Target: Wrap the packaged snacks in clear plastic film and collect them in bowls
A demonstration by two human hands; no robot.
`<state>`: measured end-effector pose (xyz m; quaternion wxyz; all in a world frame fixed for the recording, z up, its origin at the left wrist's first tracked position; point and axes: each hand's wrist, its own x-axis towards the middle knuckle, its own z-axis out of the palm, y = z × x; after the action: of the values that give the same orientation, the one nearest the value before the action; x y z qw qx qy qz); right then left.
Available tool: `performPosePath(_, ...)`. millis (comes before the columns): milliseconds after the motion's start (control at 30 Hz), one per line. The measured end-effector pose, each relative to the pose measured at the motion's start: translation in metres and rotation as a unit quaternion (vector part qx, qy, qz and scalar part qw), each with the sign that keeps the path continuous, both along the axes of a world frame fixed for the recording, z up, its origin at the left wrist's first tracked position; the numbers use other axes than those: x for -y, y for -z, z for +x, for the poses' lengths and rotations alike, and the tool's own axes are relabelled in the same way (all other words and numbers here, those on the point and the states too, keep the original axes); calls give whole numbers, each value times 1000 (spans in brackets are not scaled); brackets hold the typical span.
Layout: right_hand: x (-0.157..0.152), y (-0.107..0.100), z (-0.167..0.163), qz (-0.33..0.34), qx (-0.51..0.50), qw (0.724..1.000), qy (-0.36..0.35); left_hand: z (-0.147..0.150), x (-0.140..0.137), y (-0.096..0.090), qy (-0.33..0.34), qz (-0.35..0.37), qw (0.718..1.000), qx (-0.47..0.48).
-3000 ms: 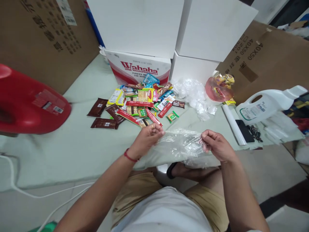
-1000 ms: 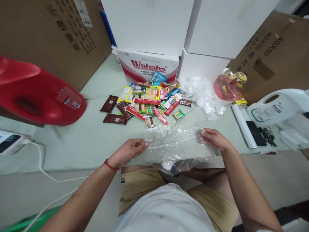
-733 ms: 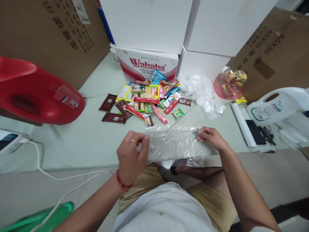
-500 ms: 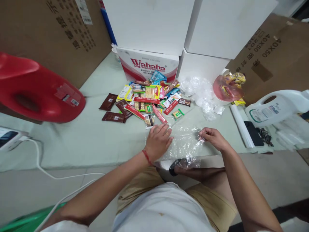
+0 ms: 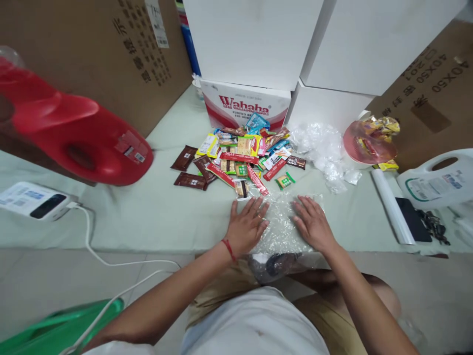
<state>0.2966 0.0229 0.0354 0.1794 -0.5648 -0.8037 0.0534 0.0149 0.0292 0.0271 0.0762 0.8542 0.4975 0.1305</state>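
A clear plastic bag (image 5: pixel 280 224) lies spread at the front edge of the table, its lower part hanging over. My left hand (image 5: pixel 247 224) rests flat on its left side, fingers spread. On the bag's right side my right hand (image 5: pixel 314 222) also lies flat with fingers apart. Just beyond my fingertips is a heap of wrapped snacks (image 5: pixel 240 157). A small green-wrapped snack (image 5: pixel 285 181) and a striped biscuit pack (image 5: pixel 242 188) are nearest to the bag. Dark brown packets (image 5: pixel 190 181) lie at the heap's left.
Behind the heap stands a Wahaha carton (image 5: pixel 247 106). Crumpled clear plastic (image 5: pixel 320 148) and a pink-rimmed tub (image 5: pixel 364 143) are at the right, near a white roll (image 5: pixel 392 207) and a white jug (image 5: pixel 439 180). At the left are a red jug (image 5: pixel 84 133) and a corded white device (image 5: pixel 35 200).
My right hand has let go of the pinched bag edge and now lies flat on the bag. The bag looks flatter. The camera view has shifted left.
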Motion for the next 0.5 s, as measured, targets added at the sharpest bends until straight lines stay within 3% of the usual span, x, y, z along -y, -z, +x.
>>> performPosePath(100, -14, 11, 14, -25, 25, 999, 32, -12, -9, 5, 9, -9, 1000, -14)
performPosePath(200, -41, -5, 14, -14, 15, 997, 75, -15, -11, 8, 12, -12, 1000, -9)
performPosePath(300, -76, -32, -31, -26, -14, 996, 81, -14, -9, 9, 13, -14, 1000, 3)
performPosePath(400, -109, -47, -99, -126, -4, 991, 34, -13, -9, 8, 13, -13, 1000, 3)
performPosePath(500, -131, -49, -145, -200, 76, 975, 54, -13, -10, 9, 15, -13, 1000, 6)
